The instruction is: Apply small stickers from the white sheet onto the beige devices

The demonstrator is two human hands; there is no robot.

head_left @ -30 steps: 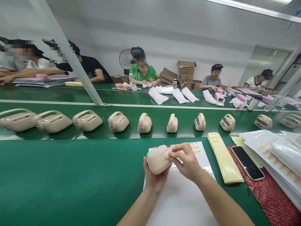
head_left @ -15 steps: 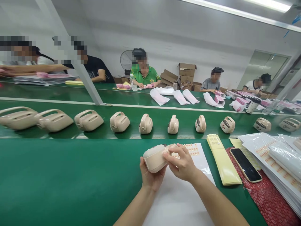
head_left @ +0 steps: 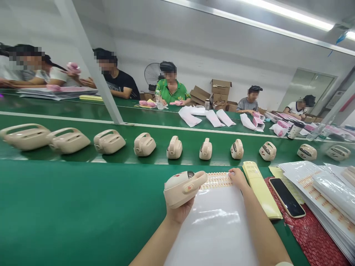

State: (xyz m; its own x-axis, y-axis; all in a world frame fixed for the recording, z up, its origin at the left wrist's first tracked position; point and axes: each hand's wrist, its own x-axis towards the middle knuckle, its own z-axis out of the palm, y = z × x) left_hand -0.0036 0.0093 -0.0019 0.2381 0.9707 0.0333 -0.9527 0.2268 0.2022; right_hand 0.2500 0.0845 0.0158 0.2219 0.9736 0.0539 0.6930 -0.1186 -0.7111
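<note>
My left hand (head_left: 179,213) is wrapped round the underside of a beige plastic device with a carrying handle (head_left: 177,192), holding it tilted above the bench. A dark window and red marks show on its pale face, and a small orange sticker (head_left: 189,187) sits on the handle's pivot. Under it lies a white sticker sheet (head_left: 213,221) with rows of small orange-and-white stickers (head_left: 217,180) along its far end. At the right end of those rows, my right hand (head_left: 237,178) pinches at the sheet. Whether a sticker is between the fingertips is too small to see.
A row of similar beige devices (head_left: 146,144) stands along the green belt ahead. To the right lie a yellow strip pad (head_left: 262,195), a phone (head_left: 287,197), red bubble wrap (head_left: 313,236) and stacked sticker sheets (head_left: 332,195). Several co-workers sit across, beyond a slanted metal post (head_left: 91,62).
My right hand has left the device's handle and moved right to the sticker rows. An orange sticker now shows on the handle's pivot. My left hand still holds the device, turned slightly.
</note>
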